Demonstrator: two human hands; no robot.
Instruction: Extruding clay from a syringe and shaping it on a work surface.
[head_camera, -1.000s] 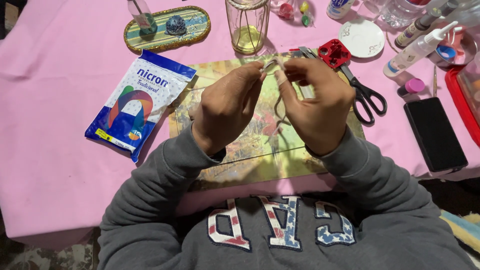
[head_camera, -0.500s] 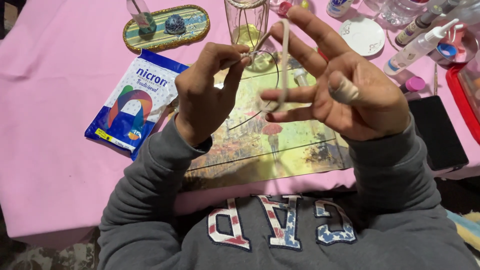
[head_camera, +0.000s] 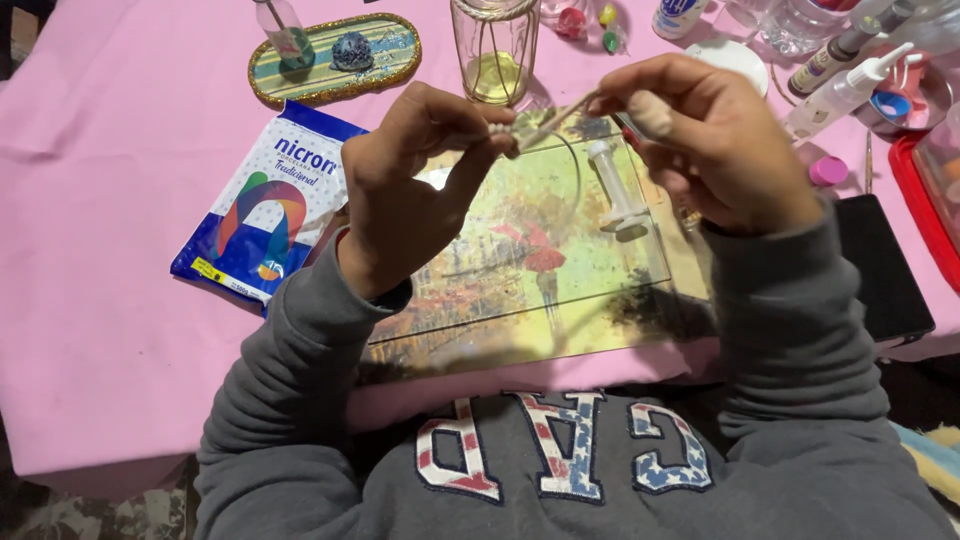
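Both hands are raised over a picture board (head_camera: 560, 270) printed with an autumn scene. My left hand (head_camera: 415, 190) pinches one end of a thin beige strand (head_camera: 553, 121) between thumb and fingertips. The strand runs up and right to my right hand (head_camera: 715, 145). That hand is closed around a small beige lump of clay (head_camera: 651, 112) at the strand's other end. A clear plastic roller (head_camera: 615, 188) lies on the board just below my right hand.
A blue and white bag (head_camera: 262, 205) lies left of the board. Behind stand a glitter-rimmed oval tray (head_camera: 390, 40), a glass jar (head_camera: 495, 50) and a white squeeze bottle (head_camera: 842, 93). A black phone (head_camera: 885, 275), a pink cap (head_camera: 828, 172) and a red tray (head_camera: 915, 195) are at right.
The hands rose from the board. My right hand, spread open half a second ago with the strand stretched upright, has closed on the lump, and the strand now runs short between both hands.
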